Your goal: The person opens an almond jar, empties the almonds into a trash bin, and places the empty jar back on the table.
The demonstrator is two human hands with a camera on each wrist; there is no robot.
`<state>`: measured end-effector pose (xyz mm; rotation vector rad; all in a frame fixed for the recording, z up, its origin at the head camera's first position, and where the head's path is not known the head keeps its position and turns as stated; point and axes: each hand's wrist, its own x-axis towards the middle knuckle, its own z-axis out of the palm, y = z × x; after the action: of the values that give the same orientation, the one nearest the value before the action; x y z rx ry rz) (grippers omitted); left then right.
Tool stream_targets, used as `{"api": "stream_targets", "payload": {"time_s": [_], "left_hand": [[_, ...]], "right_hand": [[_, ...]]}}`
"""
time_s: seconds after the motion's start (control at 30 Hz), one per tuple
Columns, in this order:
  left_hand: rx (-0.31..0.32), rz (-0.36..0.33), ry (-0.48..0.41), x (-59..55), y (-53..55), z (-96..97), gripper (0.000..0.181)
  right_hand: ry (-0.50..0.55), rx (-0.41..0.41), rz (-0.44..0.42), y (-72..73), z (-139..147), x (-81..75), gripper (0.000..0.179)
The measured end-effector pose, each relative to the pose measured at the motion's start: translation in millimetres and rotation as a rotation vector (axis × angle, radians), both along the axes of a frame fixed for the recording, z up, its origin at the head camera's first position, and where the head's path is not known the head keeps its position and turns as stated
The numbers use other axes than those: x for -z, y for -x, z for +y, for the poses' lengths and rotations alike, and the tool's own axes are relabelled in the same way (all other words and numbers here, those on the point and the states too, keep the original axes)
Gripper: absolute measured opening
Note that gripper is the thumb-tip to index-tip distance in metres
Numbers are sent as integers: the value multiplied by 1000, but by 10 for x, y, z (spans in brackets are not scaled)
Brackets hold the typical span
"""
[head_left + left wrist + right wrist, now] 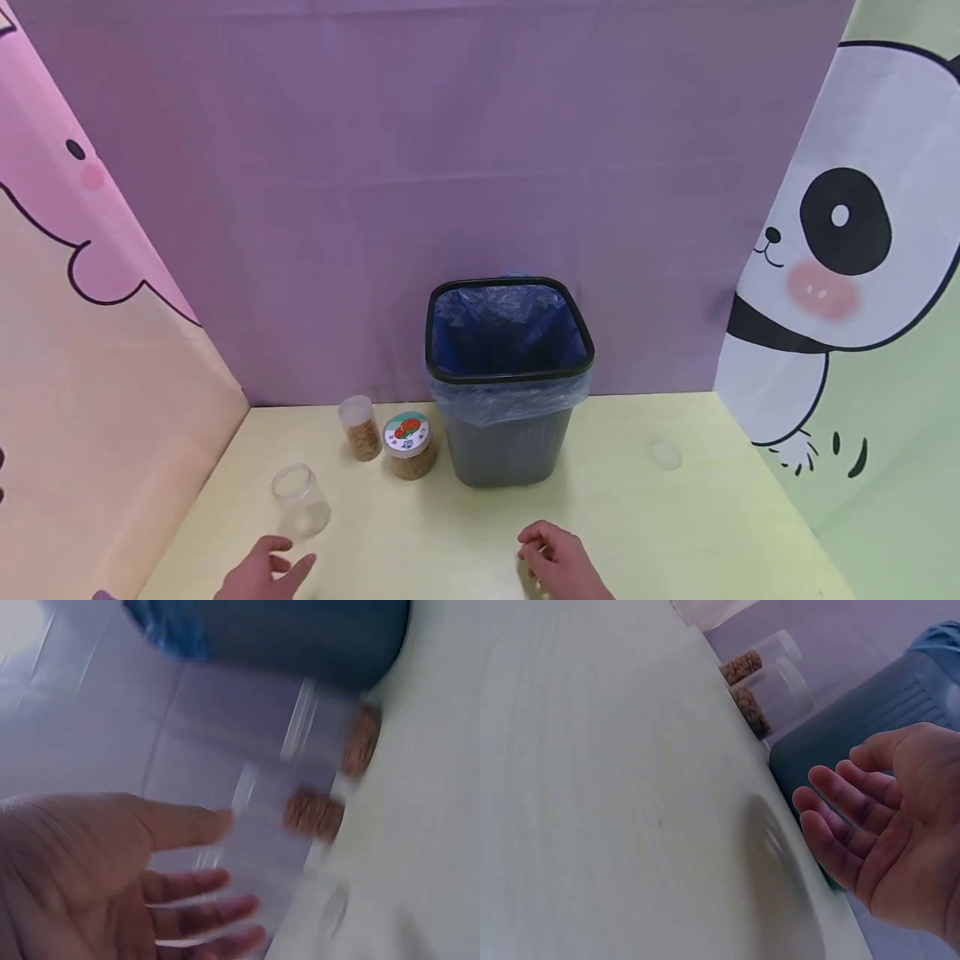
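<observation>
My left hand [264, 570] is close in front of a clear jar without a lid [302, 502], thumb and fingers parted with nothing between them. In the left wrist view the same hand [150, 870] shows its thumb held apart from its fingers, slightly blurred. Loosely curled and holding nothing, my right hand [558, 560] hovers low over the table in front of the bin. Behind the clear jar stand a narrow clear jar [362, 429] partly filled with brown bits and a wider jar [409, 446] of brown bits under a printed lid.
A grey bin [504, 446] lined with a blue plastic bag stands at the back middle of the pale table [615, 517]. A clear round lid [665, 454] lies on the right. A purple backdrop [337, 167] closes off the rear, with cartoon-printed panels at both sides.
</observation>
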<state>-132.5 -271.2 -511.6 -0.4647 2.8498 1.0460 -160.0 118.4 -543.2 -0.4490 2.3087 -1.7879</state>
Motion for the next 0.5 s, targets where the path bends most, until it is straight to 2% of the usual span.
{"api": "stream_targets", "payload": {"time_s": [0.07,0.17,0.3,0.4,0.5], "left_hand": [[18,85,-17,-84,57,256,68],[29,197,-82,-108,187,560,51],[5,281,-174,-29,373,816,40],[-18,317,-237,60,527,951,43],[-51,354,-280,190,697,1057,50]], "right_hand": [[5,1,26,22,-33,-31,11],[19,-7,40,88,-87,8,11],[18,-28,65,199,-157,129,11],[-16,-16,119,282,-205,163,12],[-57,12,170,347,-256,130,12]]}}
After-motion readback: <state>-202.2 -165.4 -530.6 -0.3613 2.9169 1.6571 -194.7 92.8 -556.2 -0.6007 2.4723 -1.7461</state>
